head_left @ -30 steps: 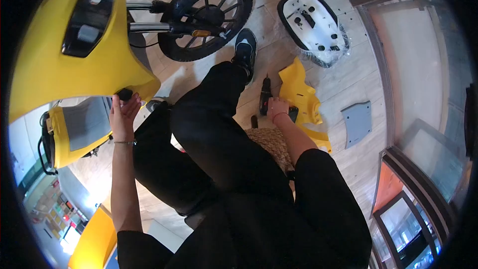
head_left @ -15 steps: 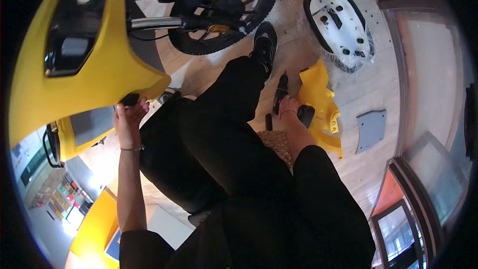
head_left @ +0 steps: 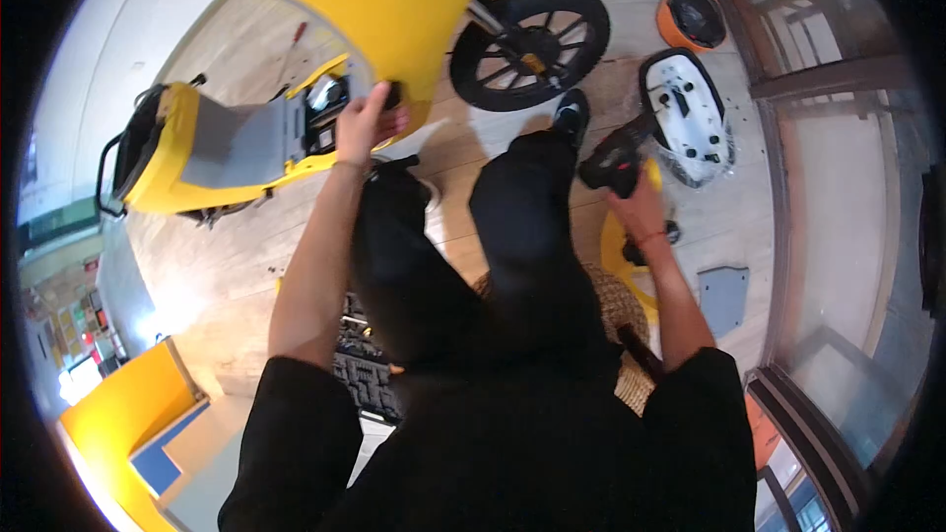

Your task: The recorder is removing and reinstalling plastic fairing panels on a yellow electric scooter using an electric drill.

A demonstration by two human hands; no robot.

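Note:
My left hand (head_left: 363,125) is closed around a dark part (head_left: 393,96) at the lower edge of the scooter's yellow front body (head_left: 384,10). What exactly that part is, I cannot make out. To the right, my right hand (head_left: 641,212) grips a black cordless drill (head_left: 616,158), raised off the floor with its front end toward the white shell. The scooter's front wheel (head_left: 532,47) with its black tyre lies beyond my feet. Its grey footboard and yellow rear (head_left: 222,143) stretch off to the left. A curved yellow panel (head_left: 613,241) lies on the floor, partly behind my right forearm.
A white shell with a black rim (head_left: 680,103) lies on plastic wrap at right. Beyond it is an orange container (head_left: 690,18). A flat grey panel (head_left: 724,298) lies near the glass doors. Below me are a woven stool (head_left: 621,300) and a black tool case (head_left: 365,374).
My right hand has lifted the drill from beside the yellow panel. My body has risen, and the view has shifted left; my left hand stays at the scooter's front body.

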